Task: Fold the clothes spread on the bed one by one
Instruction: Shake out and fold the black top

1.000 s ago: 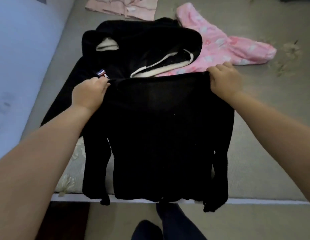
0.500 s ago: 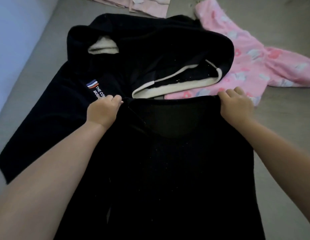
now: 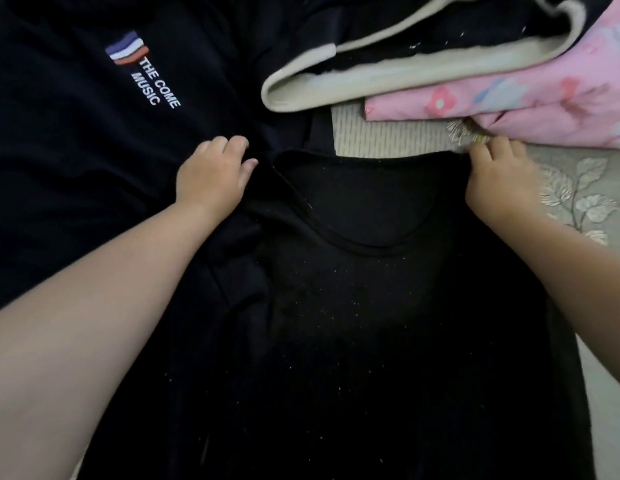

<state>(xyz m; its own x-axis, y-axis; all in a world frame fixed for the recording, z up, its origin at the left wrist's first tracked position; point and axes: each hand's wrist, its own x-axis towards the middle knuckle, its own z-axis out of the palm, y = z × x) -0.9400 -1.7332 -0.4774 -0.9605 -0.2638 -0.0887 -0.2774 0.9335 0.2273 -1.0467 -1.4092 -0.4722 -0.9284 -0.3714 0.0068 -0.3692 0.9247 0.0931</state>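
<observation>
A black long-sleeved top (image 3: 370, 323) lies flat on the bed, neckline away from me. My left hand (image 3: 211, 174) grips its left shoulder, fingers curled into the cloth. My right hand (image 3: 498, 181) pinches the right shoulder at the collar edge. Under the top's left side lies a dark navy hooded jacket (image 3: 76, 133) with a striped logo and white lettering; its cream-lined hood (image 3: 388, 71) sits at the top middle.
A pink flowered garment (image 3: 543, 98) lies at the top right, partly under the hood. The grey bedspread (image 3: 578, 188) with a leaf pattern shows on the right and in a small patch between the clothes.
The black top hung over the bed's edge, held up by both hands; it has been brought forward and laid down flat on the bed. The view has closed in on the clothes.
</observation>
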